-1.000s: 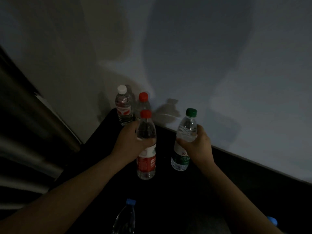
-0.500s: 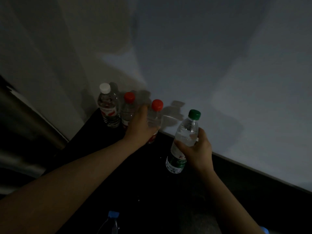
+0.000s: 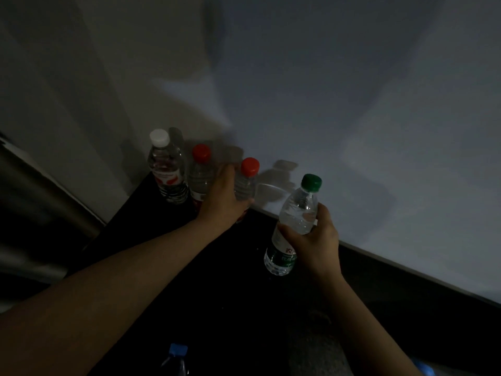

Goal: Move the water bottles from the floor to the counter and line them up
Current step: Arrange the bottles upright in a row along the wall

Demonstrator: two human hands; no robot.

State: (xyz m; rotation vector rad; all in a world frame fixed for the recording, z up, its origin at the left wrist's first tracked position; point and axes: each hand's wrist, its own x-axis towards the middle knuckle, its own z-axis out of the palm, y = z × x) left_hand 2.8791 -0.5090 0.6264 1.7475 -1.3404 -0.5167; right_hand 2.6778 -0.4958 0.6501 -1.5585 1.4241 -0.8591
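On the dark counter [image 3: 244, 294], against the pale wall, a white-capped bottle [image 3: 166, 166] and a red-capped bottle [image 3: 200, 175] stand side by side. My left hand [image 3: 223, 196] grips a second red-capped bottle [image 3: 246, 180] just to their right, close to the wall. My right hand [image 3: 311, 242] holds a green-capped bottle [image 3: 294, 221] by its upper body, tilted, its base over the counter further right; contact with the counter cannot be told.
A blue-capped bottle [image 3: 176, 359] shows at the bottom edge, and a blue cap [image 3: 423, 367] at the bottom right. A metallic surface [image 3: 35, 202] borders the counter on the left. The pale wall [image 3: 352, 131] runs diagonally behind the counter.
My left hand has carried its red-capped bottle back toward the wall beside the other two. My right hand's green-capped bottle has shifted slightly right and tilted.
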